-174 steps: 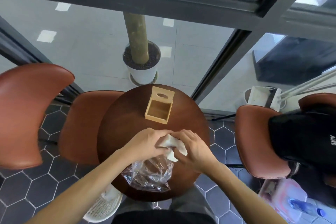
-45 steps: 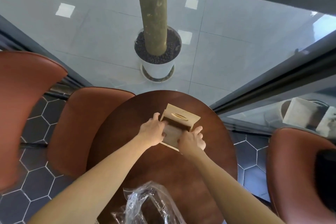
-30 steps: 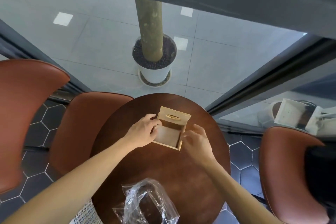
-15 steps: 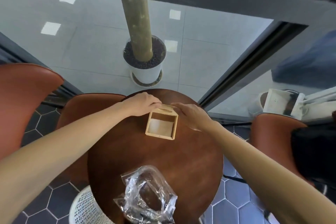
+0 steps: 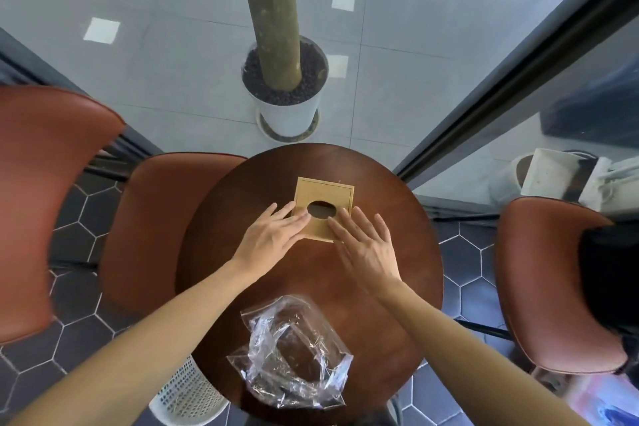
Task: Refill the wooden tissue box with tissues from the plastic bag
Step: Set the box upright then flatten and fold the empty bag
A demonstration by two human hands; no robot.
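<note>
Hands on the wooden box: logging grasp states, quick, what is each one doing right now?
Left hand: open, flat, fingertips on the wooden tissue box lid, holding nothing.
Right hand: open, flat, fingertips on the lid, holding nothing.

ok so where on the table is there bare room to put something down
Bare wood shows on the round table left of the left hand, between that hand's forearm and the near chair. There is also room right of the right hand, out to the rim. The centre line is crowded: the wooden tissue box under both hands, and the plastic bag at the near edge.
</note>
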